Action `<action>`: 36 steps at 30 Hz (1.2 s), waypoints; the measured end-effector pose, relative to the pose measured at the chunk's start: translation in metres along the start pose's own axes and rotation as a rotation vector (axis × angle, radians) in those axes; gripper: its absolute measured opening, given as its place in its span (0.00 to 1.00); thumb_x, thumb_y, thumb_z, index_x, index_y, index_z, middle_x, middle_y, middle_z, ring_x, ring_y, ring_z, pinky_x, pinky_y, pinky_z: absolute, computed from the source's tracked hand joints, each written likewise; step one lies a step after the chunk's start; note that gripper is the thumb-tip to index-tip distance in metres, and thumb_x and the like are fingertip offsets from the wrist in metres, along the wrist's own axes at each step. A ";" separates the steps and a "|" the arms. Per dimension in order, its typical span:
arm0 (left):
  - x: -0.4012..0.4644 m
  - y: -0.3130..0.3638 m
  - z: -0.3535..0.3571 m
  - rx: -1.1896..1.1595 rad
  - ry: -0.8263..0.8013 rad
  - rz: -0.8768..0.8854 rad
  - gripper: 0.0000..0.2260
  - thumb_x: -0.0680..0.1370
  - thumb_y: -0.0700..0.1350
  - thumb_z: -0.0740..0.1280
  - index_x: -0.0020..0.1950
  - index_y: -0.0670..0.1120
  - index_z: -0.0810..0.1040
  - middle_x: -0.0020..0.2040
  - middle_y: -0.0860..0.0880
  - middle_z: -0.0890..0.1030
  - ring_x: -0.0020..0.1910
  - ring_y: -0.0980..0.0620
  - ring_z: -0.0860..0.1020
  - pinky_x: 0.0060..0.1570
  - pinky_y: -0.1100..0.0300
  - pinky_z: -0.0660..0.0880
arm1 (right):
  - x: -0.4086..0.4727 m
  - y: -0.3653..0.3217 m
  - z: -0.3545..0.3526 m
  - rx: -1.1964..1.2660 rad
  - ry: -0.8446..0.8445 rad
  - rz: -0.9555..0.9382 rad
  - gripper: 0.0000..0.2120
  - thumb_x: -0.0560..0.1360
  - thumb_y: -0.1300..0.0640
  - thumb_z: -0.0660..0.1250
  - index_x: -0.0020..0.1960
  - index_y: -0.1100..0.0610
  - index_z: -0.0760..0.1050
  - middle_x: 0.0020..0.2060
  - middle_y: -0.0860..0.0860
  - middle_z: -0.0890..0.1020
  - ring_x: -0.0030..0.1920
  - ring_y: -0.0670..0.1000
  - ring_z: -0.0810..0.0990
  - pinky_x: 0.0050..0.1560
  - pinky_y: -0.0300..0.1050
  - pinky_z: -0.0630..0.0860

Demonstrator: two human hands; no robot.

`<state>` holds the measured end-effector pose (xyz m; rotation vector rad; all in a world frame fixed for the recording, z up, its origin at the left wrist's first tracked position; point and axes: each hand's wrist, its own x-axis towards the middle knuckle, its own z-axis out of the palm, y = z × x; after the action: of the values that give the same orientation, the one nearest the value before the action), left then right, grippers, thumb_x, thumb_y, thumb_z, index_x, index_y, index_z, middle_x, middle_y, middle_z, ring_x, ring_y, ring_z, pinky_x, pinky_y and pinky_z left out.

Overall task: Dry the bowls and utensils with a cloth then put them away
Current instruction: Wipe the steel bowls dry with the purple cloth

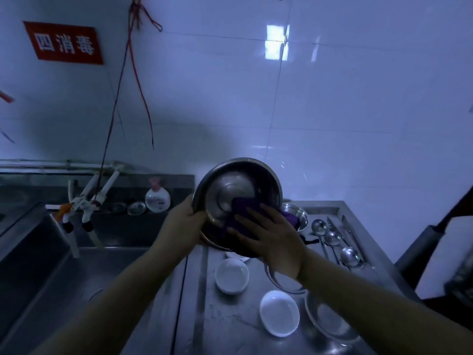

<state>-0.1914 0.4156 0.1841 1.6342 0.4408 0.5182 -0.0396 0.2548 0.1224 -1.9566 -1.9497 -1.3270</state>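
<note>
A large steel bowl (230,185) is held up and tilted toward me above the counter. My left hand (183,221) grips its left rim. Inside it, my right hand (271,234) presses a purple cloth (243,207) against the bowl's wall with straight, spread fingers. Below on the steel counter (225,326) stand two white bowls (231,275) (279,312). A steel bowl (330,321) sits at the front right and another steel bowl (297,213) behind my right hand. Three ladles (332,238) and tongs lie at the right.
A deep steel sink (38,252) is at the left with white taps (87,201) over it. A soap bottle (157,197) and small lids stand on the back ledge. A dark roll and white board (440,254) lean at the far right. Red cords hang down the tiled wall.
</note>
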 end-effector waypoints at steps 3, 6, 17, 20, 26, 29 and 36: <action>0.007 0.011 -0.008 0.093 -0.050 0.030 0.12 0.65 0.43 0.63 0.41 0.59 0.80 0.37 0.51 0.84 0.35 0.50 0.84 0.35 0.47 0.82 | 0.002 0.021 -0.011 -0.105 -0.023 -0.054 0.18 0.74 0.60 0.63 0.62 0.49 0.78 0.59 0.54 0.80 0.60 0.59 0.78 0.63 0.63 0.69; 0.009 0.013 -0.002 0.123 0.039 0.110 0.17 0.64 0.42 0.62 0.43 0.62 0.80 0.36 0.57 0.83 0.37 0.59 0.81 0.38 0.51 0.80 | 0.008 0.009 -0.017 -0.130 -0.036 0.082 0.19 0.72 0.59 0.67 0.63 0.51 0.77 0.61 0.57 0.78 0.61 0.62 0.76 0.63 0.63 0.69; 0.002 0.014 0.019 0.015 0.031 0.054 0.14 0.72 0.41 0.62 0.49 0.60 0.78 0.41 0.47 0.83 0.41 0.42 0.82 0.40 0.39 0.80 | 0.018 -0.040 -0.016 0.054 0.127 0.308 0.26 0.74 0.56 0.68 0.70 0.48 0.66 0.59 0.59 0.79 0.59 0.60 0.79 0.56 0.57 0.76; 0.008 0.027 0.002 0.146 -0.028 0.062 0.14 0.62 0.42 0.64 0.42 0.57 0.81 0.36 0.49 0.84 0.40 0.44 0.82 0.43 0.44 0.80 | 0.007 -0.012 -0.024 -0.015 0.121 0.088 0.21 0.72 0.58 0.71 0.64 0.47 0.75 0.55 0.56 0.82 0.55 0.58 0.81 0.54 0.54 0.77; 0.013 0.035 0.003 0.023 0.062 0.038 0.07 0.73 0.41 0.66 0.44 0.53 0.80 0.42 0.45 0.84 0.37 0.47 0.83 0.32 0.55 0.79 | 0.030 0.002 -0.042 0.008 0.252 0.127 0.09 0.78 0.56 0.65 0.54 0.53 0.83 0.47 0.55 0.84 0.48 0.56 0.83 0.45 0.50 0.78; -0.007 0.014 0.031 -0.160 0.075 0.008 0.13 0.75 0.38 0.65 0.55 0.54 0.75 0.47 0.46 0.83 0.42 0.47 0.83 0.40 0.50 0.81 | 0.040 -0.019 -0.039 0.035 0.266 0.259 0.10 0.77 0.55 0.68 0.57 0.55 0.81 0.49 0.56 0.84 0.51 0.55 0.83 0.45 0.49 0.77; -0.004 0.008 0.018 -0.140 0.078 0.044 0.18 0.73 0.30 0.59 0.52 0.51 0.76 0.38 0.44 0.82 0.33 0.44 0.82 0.30 0.52 0.79 | 0.028 -0.015 -0.034 0.039 0.182 0.097 0.14 0.77 0.57 0.67 0.62 0.53 0.78 0.52 0.57 0.83 0.52 0.57 0.82 0.49 0.50 0.78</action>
<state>-0.1847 0.3971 0.1895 1.4956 0.4184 0.6338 -0.0744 0.2586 0.1528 -1.8175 -1.7618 -1.3773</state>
